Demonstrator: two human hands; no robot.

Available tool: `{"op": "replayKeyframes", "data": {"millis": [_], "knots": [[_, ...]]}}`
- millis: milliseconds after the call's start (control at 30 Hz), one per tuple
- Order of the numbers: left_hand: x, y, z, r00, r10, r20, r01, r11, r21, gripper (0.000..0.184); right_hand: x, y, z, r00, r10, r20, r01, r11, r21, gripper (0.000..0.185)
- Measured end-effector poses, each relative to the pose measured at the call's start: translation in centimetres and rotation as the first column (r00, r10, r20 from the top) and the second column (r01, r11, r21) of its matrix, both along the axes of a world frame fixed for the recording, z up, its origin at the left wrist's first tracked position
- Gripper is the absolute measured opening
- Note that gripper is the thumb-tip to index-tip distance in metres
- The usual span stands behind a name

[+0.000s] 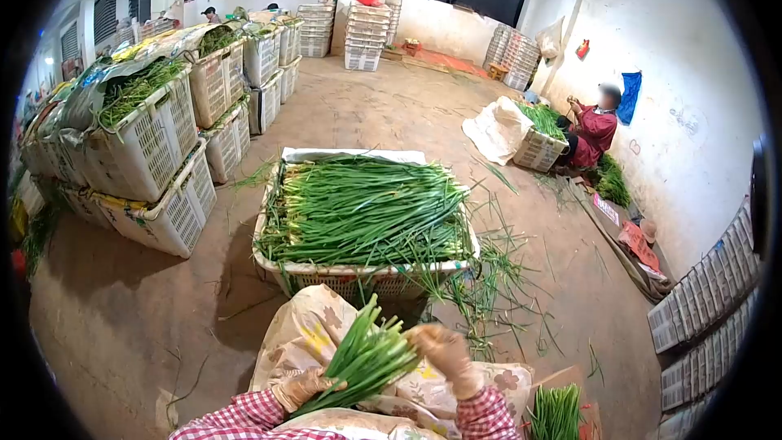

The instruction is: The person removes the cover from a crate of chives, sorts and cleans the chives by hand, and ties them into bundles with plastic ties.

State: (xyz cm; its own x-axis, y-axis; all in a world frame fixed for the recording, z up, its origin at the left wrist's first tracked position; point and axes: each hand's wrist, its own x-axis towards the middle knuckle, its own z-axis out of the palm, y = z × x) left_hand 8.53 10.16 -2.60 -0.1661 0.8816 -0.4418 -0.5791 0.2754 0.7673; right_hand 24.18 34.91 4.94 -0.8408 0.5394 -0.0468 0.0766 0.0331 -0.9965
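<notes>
My left hand (303,388), in a tan glove, is wrapped round the lower part of a bunch of green chives (364,358). The bunch slants up and to the right above my lap. At its right edge is my gloved right hand (446,350), with curled fingers close to the stalks; whether they pinch any is hard to make out. A patterned apron (301,334) covers my legs under both hands. In front of my knees stands a white plastic crate (358,273) heaped with long chives (366,208) laid crosswise.
Another bundle of chives (556,414) lies by my right side. Loose stalks (497,285) litter the floor right of the crate. Stacked full crates (151,155) line the left. A co-worker (593,126) sits by the right wall beside a crate (538,151). Nested crates (705,285) stand at right.
</notes>
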Motion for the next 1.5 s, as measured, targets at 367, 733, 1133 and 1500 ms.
{"op": "replayKeyframes", "data": {"millis": [367, 733, 1133, 1500], "knots": [[-0.5, -1.5, 2.7, 0.871, 0.206, -0.446, -0.043, 0.936, 0.348, 0.043, 8.8, 4.1, 9.1, 0.644, -0.295, -0.706, 0.741, 0.010, 0.671, 0.029], [-0.4, -0.8, 2.0, 0.961, 0.265, -0.080, -0.234, 0.933, 0.274, 0.031, 13.9, -4.9, 21.7, 0.619, -0.236, -0.749, -0.582, -0.778, -0.236, 0.034], [-0.3, -0.6, 3.0, 0.917, 0.276, -0.286, -0.163, 0.918, 0.363, 0.036, 9.7, -4.9, 21.9, 0.505, -0.058, -0.861, -0.695, -0.619, -0.366, 0.038], [-1.1, -0.9, 2.5, 0.787, 0.343, -0.512, -0.123, 0.902, 0.414, 0.054, 9.2, -3.5, 18.5, 0.357, -0.070, -0.931, -0.917, -0.217, -0.335, 0.037]]}}
